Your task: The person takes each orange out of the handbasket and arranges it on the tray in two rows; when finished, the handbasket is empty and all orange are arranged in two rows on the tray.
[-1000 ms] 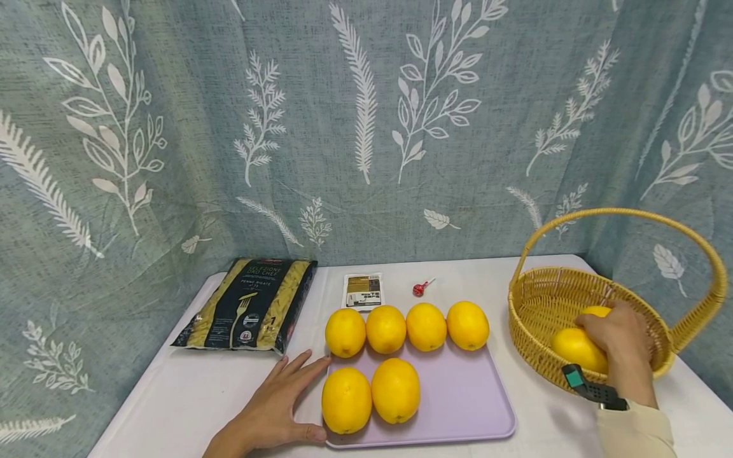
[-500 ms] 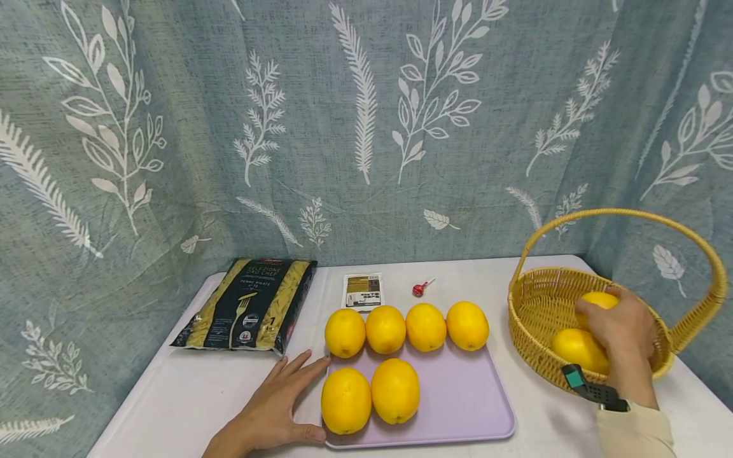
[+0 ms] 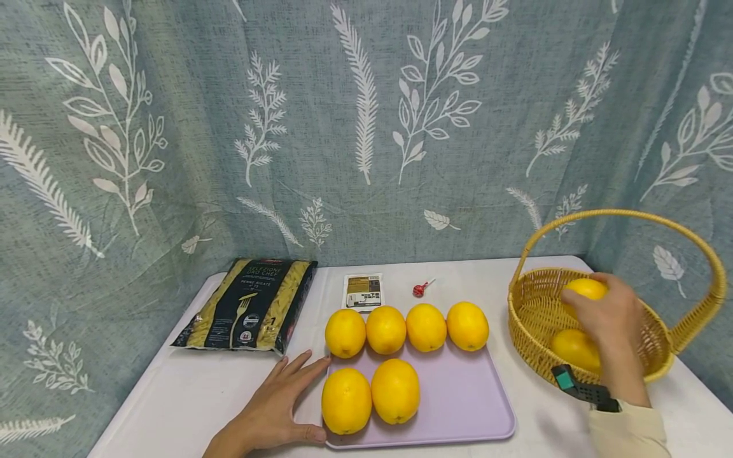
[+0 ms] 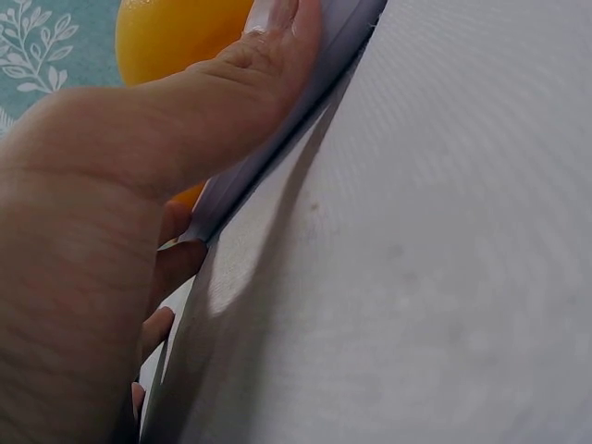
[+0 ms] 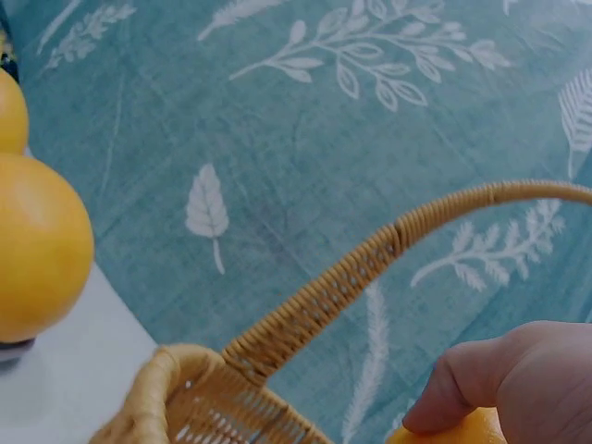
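Observation:
At the right of the head view, my right hand [image 3: 613, 318] grips an orange [image 3: 586, 290] above the inside of a wicker basket [image 3: 523, 324]. A second orange [image 3: 575, 348] lies in the basket below it. In the right wrist view, the thumb [image 5: 458, 384] presses on the top of the held orange [image 5: 462, 430]. My left hand [image 3: 280, 407] rests with spread fingers at the left edge of a lilac tray [image 3: 458, 407]. On the tray, several oranges [image 3: 395, 390] stand in a back row and a front pair. The left thumb lies along the tray rim [image 4: 277, 139].
A bag of penne pasta [image 3: 246, 305] lies at the back left. Behind the tray are a small flat packet [image 3: 363, 291] and a red lollipop [image 3: 420, 289]. The basket's tall handle [image 3: 624, 213] arches over the basket, and a patterned curtain [image 3: 343, 127] hangs behind the table.
My right hand has lifted the orange from the basket's bottom and moved it up and slightly left. The left hand and the oranges on the tray have stayed put.

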`<state>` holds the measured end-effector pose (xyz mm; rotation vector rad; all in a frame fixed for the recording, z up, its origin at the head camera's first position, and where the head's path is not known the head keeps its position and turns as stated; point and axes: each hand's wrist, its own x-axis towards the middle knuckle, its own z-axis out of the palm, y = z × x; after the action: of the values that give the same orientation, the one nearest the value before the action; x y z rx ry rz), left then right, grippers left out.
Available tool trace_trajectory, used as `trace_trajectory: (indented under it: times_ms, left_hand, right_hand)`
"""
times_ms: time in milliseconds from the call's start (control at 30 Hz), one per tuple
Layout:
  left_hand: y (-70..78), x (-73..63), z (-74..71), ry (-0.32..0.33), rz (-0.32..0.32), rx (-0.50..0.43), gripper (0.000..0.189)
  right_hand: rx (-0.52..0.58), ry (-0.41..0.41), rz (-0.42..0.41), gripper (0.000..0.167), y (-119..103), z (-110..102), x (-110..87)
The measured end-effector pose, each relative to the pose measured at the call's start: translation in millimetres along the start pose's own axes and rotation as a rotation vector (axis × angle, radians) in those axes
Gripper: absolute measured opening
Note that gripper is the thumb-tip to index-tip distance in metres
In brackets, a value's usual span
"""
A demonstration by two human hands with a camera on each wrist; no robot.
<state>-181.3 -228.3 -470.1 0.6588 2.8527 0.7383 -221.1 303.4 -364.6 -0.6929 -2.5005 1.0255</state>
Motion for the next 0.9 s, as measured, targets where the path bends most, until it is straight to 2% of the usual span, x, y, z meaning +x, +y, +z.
trace_trajectory:
  times_ms: [300,600,900]
  left_hand:
    - [-1.4,1.1,0.7,0.013,0.032,0.005,0.109]
    - [-1.4,0.9,0.4,0.016,0.030,0.002,0.110]
    - [0.6,0.4,-0.3,0.003,0.002,-0.009,0.110]
  right_hand:
    - [-0.001,0.001,-0.043,0.073,-8,3,-3.5]
    - [0.148,-0.096,0.007,0.073,-18,5,-8.4]
    - [0.153,-0.059,-0.139,0.062,-32,13,-15.4]
